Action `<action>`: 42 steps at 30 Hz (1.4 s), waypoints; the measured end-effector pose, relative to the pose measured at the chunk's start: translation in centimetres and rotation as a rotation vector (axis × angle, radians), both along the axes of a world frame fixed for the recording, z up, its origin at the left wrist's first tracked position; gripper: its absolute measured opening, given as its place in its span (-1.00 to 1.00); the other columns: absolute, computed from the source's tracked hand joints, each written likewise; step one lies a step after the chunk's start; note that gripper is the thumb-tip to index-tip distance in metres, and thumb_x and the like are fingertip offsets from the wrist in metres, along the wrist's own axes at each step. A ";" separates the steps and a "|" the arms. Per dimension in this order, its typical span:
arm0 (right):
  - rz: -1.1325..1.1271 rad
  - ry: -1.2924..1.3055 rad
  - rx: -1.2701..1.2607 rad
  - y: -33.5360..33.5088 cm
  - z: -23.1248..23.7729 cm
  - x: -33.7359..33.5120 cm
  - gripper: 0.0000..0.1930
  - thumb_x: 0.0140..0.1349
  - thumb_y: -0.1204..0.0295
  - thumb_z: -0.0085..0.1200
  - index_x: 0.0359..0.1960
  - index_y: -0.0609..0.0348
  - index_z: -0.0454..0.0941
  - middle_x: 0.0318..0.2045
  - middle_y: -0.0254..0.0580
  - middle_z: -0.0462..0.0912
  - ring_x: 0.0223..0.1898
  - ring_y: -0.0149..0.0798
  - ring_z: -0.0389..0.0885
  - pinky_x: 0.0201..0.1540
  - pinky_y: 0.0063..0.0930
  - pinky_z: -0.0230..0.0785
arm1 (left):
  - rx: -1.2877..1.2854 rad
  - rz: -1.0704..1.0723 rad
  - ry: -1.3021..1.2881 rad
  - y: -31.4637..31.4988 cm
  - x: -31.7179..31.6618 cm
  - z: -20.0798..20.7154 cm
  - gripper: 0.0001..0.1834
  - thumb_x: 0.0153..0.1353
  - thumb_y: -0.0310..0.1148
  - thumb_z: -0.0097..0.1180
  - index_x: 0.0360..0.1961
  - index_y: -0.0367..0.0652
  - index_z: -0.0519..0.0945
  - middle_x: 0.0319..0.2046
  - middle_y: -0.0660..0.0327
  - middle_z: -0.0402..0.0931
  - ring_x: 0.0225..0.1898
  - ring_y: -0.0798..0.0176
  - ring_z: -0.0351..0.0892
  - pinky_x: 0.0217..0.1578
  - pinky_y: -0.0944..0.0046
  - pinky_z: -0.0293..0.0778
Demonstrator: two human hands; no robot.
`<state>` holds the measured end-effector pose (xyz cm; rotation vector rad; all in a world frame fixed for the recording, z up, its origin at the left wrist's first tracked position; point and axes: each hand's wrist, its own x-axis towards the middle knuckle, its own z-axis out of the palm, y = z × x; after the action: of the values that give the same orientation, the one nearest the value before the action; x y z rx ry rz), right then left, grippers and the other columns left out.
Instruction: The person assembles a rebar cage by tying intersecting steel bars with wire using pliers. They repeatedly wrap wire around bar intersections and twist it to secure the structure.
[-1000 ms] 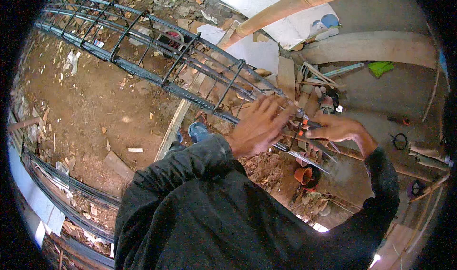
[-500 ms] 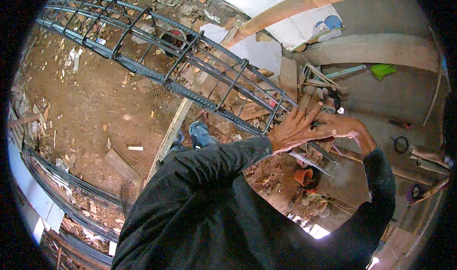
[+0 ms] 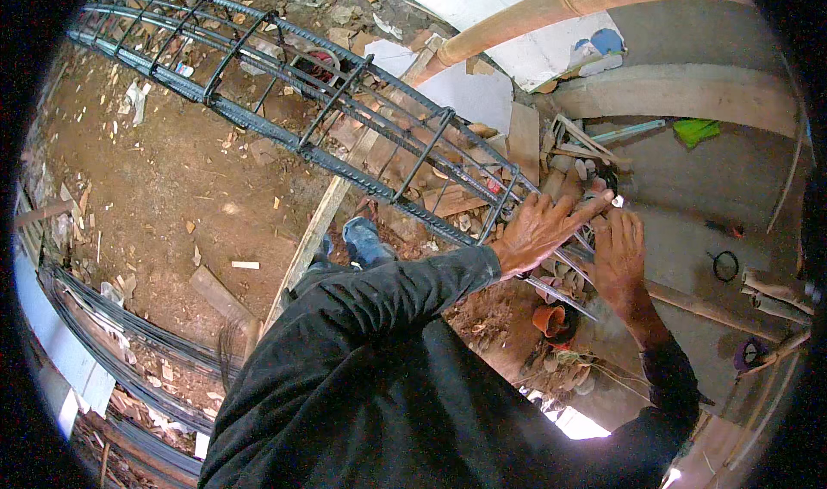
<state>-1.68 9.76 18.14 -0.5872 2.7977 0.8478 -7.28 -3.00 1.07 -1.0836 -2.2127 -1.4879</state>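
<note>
A long rebar cage (image 3: 345, 101) of dark ribbed bars with tied square stirrups runs from the far left to the middle. Its bar ends (image 3: 564, 298) stick out past my hands, towards the right. My left hand (image 3: 538, 233) lies over the bars at the near end of the cage, back upwards, its fingers stretched and apart, one pointing right. Just right of it, my right hand (image 3: 618, 256) is at the bar ends with its fingers bent and close together. What the right fingers hold, if anything, is hidden behind the hand.
A timber plank (image 3: 314, 243) crosses beneath the cage. Thick bamboo poles (image 3: 534, 15) arch at the upper right. An orange pot (image 3: 549, 320) sits below the bar ends. Bundled thin bars (image 3: 138, 325) lie at the lower left. Wood scraps and rubble litter the dirt floor (image 3: 172, 179).
My right hand has drawn back from across the left hand and turned, its fingers now pointing away from me. The left hand has shifted slightly to the right. The cage looks unmoved.
</note>
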 end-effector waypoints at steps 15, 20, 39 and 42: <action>-0.148 -0.313 0.013 1.1 0.8 -2.3 -0.51 0.03 0.42 0.42 0.01 0.34 0.57 -0.07 0.11 0.61 0.03 0.21 0.60 0.15 0.12 0.45 | 0.016 -0.118 -0.090 -2.4 0.4 1.2 0.44 0.01 -0.25 0.59 0.70 -0.34 -0.21 0.33 -0.24 0.49 0.41 -0.31 0.45 0.52 -0.32 0.17; -0.369 -0.576 -0.143 1.9 0.9 -4.5 -0.68 0.22 0.37 0.32 -0.09 0.35 0.65 -0.09 0.30 0.66 -0.13 0.31 0.69 -0.03 0.16 0.57 | 0.017 -0.326 -0.083 -4.5 1.9 -0.1 0.61 -0.25 -0.11 0.75 0.74 -0.04 -0.14 0.62 -0.22 0.11 0.62 -0.33 0.16 0.55 -0.61 -0.12; -0.666 -0.694 -0.331 -0.9 3.8 -3.2 -0.32 0.34 -0.06 0.34 0.28 0.20 0.57 -0.02 0.13 0.75 -0.07 0.16 0.74 0.10 0.00 0.59 | 0.135 -0.185 -0.033 0.2 -0.2 1.1 0.17 0.10 -0.39 0.36 0.63 -0.52 -0.05 -0.17 -0.47 0.58 -0.43 -0.20 0.74 -0.56 -0.11 0.60; -0.249 -0.328 -0.172 -3.5 3.3 -1.1 -0.25 0.13 0.07 0.46 0.23 0.35 0.52 0.11 0.17 0.62 0.07 0.25 0.62 0.15 0.04 0.50 | 0.097 -0.235 -0.163 0.8 -0.9 1.2 0.25 -0.01 -0.48 0.39 0.61 -0.64 -0.12 -0.13 -0.55 0.57 -0.48 -0.20 0.74 -0.57 -0.06 0.62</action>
<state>-2.78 6.31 21.43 -0.3508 2.5825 0.4220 -8.16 -2.20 2.30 -1.2684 -2.1493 -1.8213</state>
